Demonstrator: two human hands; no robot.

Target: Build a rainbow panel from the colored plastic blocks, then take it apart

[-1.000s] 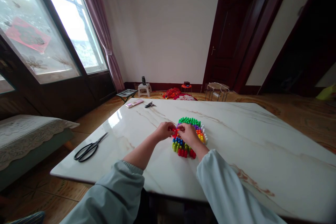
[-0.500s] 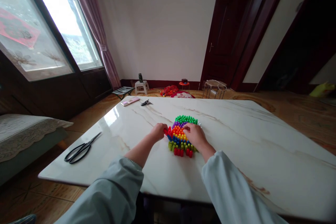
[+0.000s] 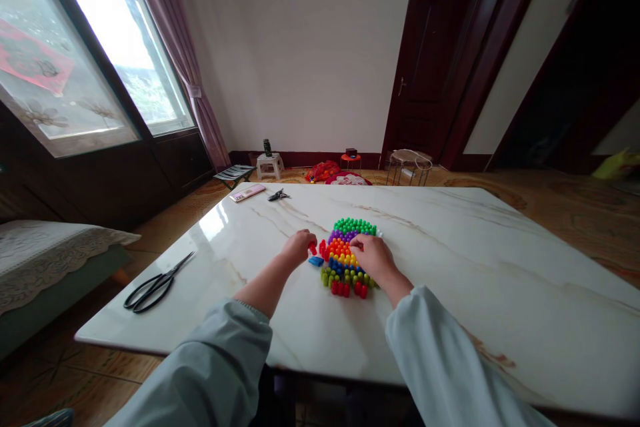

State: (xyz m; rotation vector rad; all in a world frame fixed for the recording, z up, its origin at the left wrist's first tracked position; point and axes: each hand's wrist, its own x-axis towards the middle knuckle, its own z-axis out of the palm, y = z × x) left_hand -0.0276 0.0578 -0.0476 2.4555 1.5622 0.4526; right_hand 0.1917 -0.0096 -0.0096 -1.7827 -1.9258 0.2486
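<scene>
Rows of small glossy pegs or beads (image 3: 343, 258) form a close cluster on the table, banded green, purple, orange, yellow, blue and olive, with red ones at the near edge and left side. My left hand (image 3: 299, 248) is closed in a pinch on a red piece (image 3: 313, 248), just left of the cluster. Below those fingertips a flat blue piece (image 3: 316, 261) lies on the table. Over the cluster's right side, my right hand (image 3: 374, 257) has its fingers pinched together at the orange row. Whatever is between them is hidden.
Black-handled scissors (image 3: 156, 285) lie at the left of the marble-patterned table (image 3: 465, 267). Toward the far left edge are a pink phone (image 3: 248, 193) and a small dark tool (image 3: 279, 195). Stools (image 3: 270, 165) stand on the floor beyond.
My left hand has drawn slightly left, away from the cluster, with the red piece. The blue piece, tilted against the cluster before, now lies flat beside it. My right hand has barely moved.
</scene>
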